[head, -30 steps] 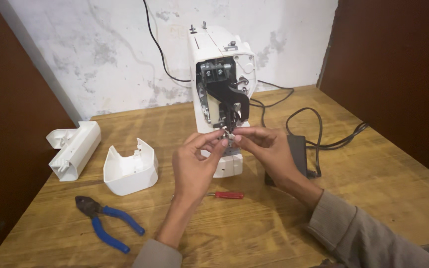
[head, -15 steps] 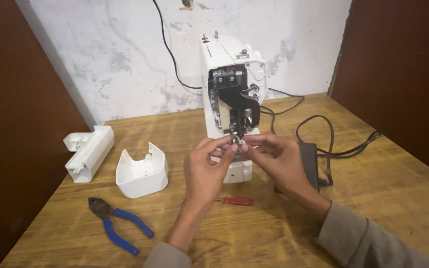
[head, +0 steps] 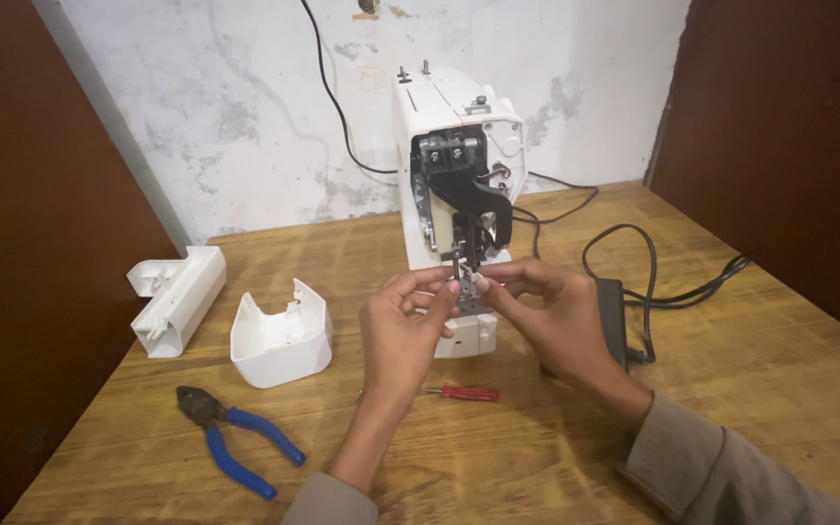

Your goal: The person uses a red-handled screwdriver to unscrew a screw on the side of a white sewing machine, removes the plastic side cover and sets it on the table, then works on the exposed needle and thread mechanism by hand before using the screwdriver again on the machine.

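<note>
Sewing machine [head: 449, 165] upright, open end facing camera, long axis running away, both hands [head: 478, 301] pinching needle area.

The left hand [head: 402, 326] is raised from a bare forearm that enters at the bottom edge, with the back of the hand turned to the camera. Its thumb and forefinger are pinched together at the tips, and the other fingers are curled. The right hand [head: 548, 316] is extended from a grey sleeve at the lower right, its thumb and forefinger likewise brought together. The fingertips of both hands are held just beside each other at the same height
</note>
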